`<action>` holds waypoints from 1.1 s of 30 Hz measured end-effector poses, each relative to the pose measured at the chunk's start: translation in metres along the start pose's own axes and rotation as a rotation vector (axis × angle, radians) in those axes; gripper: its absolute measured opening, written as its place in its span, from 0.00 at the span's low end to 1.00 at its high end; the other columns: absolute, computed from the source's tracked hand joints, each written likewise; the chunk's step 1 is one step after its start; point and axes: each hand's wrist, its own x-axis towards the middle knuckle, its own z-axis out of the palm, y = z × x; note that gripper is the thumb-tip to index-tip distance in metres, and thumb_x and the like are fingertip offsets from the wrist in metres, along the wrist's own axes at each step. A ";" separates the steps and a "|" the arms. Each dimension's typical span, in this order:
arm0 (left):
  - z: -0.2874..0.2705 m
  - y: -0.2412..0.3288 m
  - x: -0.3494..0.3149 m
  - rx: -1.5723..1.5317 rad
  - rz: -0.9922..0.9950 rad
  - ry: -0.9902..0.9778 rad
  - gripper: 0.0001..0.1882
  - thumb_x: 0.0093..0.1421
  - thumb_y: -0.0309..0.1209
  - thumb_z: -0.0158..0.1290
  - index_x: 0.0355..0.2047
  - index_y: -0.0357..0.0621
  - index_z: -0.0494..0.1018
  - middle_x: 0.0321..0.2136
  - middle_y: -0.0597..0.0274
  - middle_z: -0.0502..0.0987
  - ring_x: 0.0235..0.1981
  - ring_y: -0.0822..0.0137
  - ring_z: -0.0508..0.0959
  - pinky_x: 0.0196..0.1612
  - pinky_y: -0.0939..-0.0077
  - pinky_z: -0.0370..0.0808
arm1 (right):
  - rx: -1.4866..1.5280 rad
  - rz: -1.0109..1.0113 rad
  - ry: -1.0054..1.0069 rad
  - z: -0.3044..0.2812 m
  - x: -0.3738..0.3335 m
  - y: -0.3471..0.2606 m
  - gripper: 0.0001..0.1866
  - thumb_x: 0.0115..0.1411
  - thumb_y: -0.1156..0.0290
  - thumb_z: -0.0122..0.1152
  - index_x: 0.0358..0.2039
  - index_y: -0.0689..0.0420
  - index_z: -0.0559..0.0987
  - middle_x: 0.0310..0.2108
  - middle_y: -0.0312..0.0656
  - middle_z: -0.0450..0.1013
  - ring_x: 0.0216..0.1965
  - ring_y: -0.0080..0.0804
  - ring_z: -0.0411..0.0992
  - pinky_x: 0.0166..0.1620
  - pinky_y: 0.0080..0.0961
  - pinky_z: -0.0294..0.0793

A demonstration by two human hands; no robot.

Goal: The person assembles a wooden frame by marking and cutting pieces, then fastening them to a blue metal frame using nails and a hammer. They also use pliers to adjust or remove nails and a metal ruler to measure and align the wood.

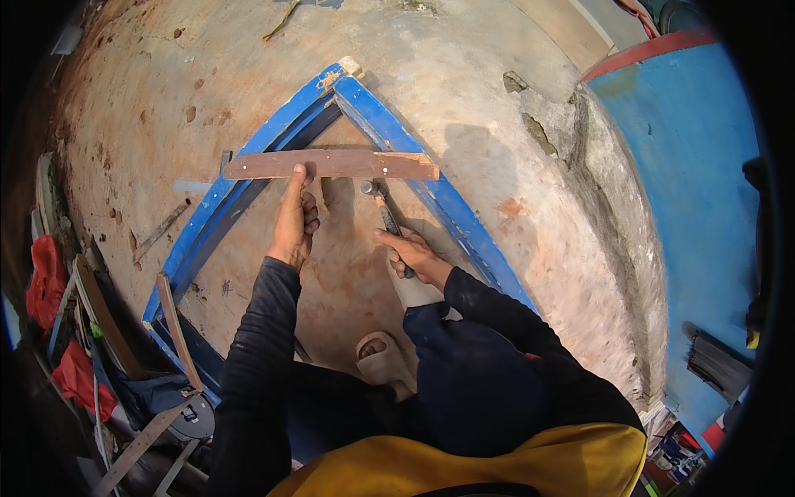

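A brown wooden board (339, 164) lies crosswise over both arms of a blue V-shaped wooden frame (211, 217), below its pointed tip. Small pale nail heads show near the board's two ends. My left hand (296, 219) is at the board's near edge, its thumb on the face and its other fingers curled; whether anything else is inside them is hidden. To its right, my right hand (411, 255) is closed around the dark handle of a hammer (387, 217). The hammer's metal head is just below the board, apparently apart from it.
Rough, stained concrete ground (464, 50) surrounds the frame. A loose wooden strip (176, 331) rests on its lower left. Scrap wood and red cloth (79, 377) are piled at left. A broken concrete ridge (596, 199) and a large blue panel (679, 149) stand at right.
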 end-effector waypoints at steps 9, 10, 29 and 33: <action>-0.002 0.010 0.026 -0.206 0.032 -0.025 0.18 0.71 0.49 0.64 0.35 0.58 0.68 0.20 0.81 0.56 0.19 0.82 0.54 0.19 0.82 0.50 | 0.137 -0.123 -0.015 -0.002 0.008 -0.008 0.22 0.68 0.48 0.70 0.45 0.48 0.71 0.21 0.29 0.66 0.14 0.20 0.65 0.18 0.29 0.68; -0.004 0.010 0.026 -0.200 0.038 -0.037 0.17 0.71 0.49 0.64 0.35 0.58 0.68 0.20 0.80 0.57 0.19 0.82 0.54 0.19 0.82 0.51 | 0.147 -0.107 -0.009 -0.003 0.008 -0.008 0.21 0.68 0.48 0.70 0.45 0.48 0.71 0.20 0.29 0.66 0.14 0.20 0.65 0.18 0.29 0.68; -0.007 0.012 0.024 -0.146 0.044 -0.049 0.18 0.72 0.49 0.63 0.33 0.58 0.67 0.20 0.80 0.57 0.19 0.82 0.55 0.19 0.82 0.53 | 0.010 -0.104 0.050 -0.004 0.003 -0.018 0.19 0.70 0.53 0.69 0.45 0.50 0.70 0.19 0.29 0.63 0.12 0.21 0.62 0.17 0.27 0.65; -0.008 0.010 0.024 -0.141 0.050 -0.065 0.19 0.71 0.49 0.64 0.33 0.59 0.67 0.21 0.80 0.57 0.19 0.82 0.55 0.19 0.82 0.53 | -0.026 -0.138 0.004 -0.001 0.009 -0.022 0.19 0.70 0.54 0.69 0.46 0.51 0.70 0.19 0.30 0.64 0.12 0.21 0.62 0.17 0.26 0.66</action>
